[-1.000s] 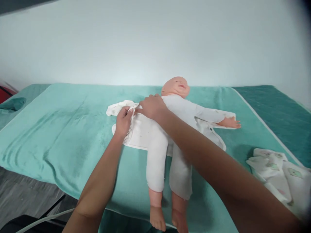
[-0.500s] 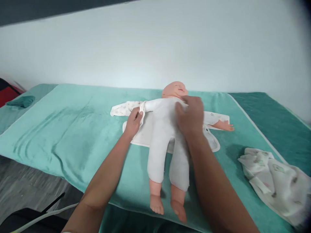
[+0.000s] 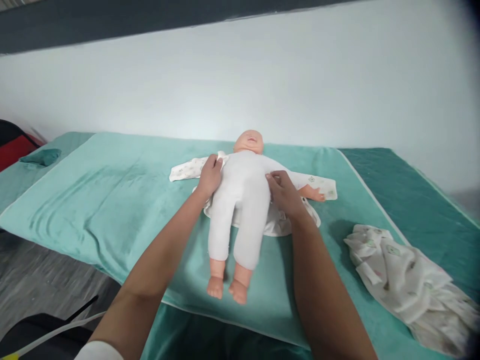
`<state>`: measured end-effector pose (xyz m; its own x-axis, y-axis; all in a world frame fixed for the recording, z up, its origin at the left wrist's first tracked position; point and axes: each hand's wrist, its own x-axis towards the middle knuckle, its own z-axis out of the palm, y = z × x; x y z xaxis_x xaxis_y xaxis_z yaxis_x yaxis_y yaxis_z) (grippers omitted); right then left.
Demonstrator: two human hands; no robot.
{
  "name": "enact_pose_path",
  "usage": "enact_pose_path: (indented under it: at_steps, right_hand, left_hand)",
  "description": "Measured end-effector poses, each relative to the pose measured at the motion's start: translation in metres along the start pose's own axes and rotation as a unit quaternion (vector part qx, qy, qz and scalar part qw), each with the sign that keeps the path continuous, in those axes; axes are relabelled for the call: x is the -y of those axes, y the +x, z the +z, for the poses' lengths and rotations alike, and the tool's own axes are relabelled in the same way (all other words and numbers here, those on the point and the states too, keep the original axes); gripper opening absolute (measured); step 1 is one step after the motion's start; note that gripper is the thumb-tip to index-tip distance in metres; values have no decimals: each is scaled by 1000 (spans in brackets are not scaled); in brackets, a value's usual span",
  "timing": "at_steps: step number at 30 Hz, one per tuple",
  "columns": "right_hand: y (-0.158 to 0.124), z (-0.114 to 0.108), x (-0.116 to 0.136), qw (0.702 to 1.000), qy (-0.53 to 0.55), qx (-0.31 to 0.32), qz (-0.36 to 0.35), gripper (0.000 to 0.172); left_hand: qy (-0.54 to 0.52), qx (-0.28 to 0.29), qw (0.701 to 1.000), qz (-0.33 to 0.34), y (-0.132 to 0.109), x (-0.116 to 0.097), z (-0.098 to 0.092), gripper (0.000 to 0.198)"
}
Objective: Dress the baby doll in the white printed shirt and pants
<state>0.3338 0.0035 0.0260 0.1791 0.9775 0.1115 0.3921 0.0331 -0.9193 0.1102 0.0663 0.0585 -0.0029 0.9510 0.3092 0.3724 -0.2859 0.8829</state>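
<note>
A baby doll [image 3: 240,200] in a white body suit lies on its back on a light teal towel [image 3: 112,200], head towards the wall. Under it is spread an open white printed garment [image 3: 277,227], its sleeves out to both sides. My left hand [image 3: 210,175] grips the garment's edge at the doll's left shoulder, fingers curled. On the doll's other side, my right hand [image 3: 283,192] pinches the garment's edge beside its torso. The doll's bare hand [image 3: 313,192] sticks out past my right hand.
A crumpled white printed cloth [image 3: 405,285] lies on the towel at the right. A darker teal cover [image 3: 416,190] shows at the right edge. A small teal cloth [image 3: 41,156] and a red object [image 3: 15,147] sit at the far left. A white wall stands behind.
My right hand has come off the doll's chest and dropped to the garment's edge at its side. My left hand has kept its grip at the shoulder. The view has shifted.
</note>
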Motion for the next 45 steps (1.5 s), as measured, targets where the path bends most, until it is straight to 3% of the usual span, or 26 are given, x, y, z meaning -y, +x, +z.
enact_pose_path:
  at_steps: [5, 9, 12, 14, 17, 19, 20, 22, 25, 27, 30, 33, 37, 45]
  right_hand:
    - [-4, 15, 6, 993, 76, 85, -27, 41]
    - [-4, 19, 10, 991, 76, 105, -21, 42]
    - [-4, 20, 10, 990, 88, 106, -15, 45]
    - [-3, 22, 9, 991, 92, 100, -8, 45]
    - [0, 26, 6, 993, 95, 75, 3, 44]
    - [3, 29, 2, 994, 97, 56, 10, 43]
    - [4, 30, 1, 994, 94, 47, 11, 42]
    - [7, 32, -2, 996, 83, 29, 9, 41]
    - [8, 33, -4, 997, 75, 13, 16, 40]
    - [8, 33, -3, 997, 78, 11, 26, 39]
    - [6, 32, 0, 997, 73, 1, 32, 38]
    - [3, 31, 4, 997, 68, -5, 31, 37]
    - [1, 30, 7, 998, 62, -5, 33, 36]
    - [1, 32, 9, 997, 63, -11, 42, 30]
  left_hand:
    - [33, -5, 999, 31, 11, -22, -10, 22]
    - [233, 32, 968, 90, 0, -48, -7, 19]
    - [338, 88, 935, 65, -11, -73, -3, 19]
    - [342, 135, 929, 35, -20, -88, -3, 19]
    - [213, 239, 947, 36, -37, -98, -10, 17]
    - [132, 244, 959, 65, -48, -88, -18, 19]
    - [125, 207, 967, 81, -52, -77, -24, 20]
    - [168, 81, 976, 111, -56, -46, -38, 22]
    - [293, -27, 950, 105, -51, 14, -66, 38]
    - [379, -42, 922, 61, -42, 50, -85, 52]
    - [409, -40, 911, -21, -25, 86, -104, 62]
    - [427, -25, 903, -45, -8, 99, -112, 58]
    - [434, -29, 900, -6, 5, 104, -120, 58]
    - [443, -81, 893, 15, -7, 99, -125, 58]
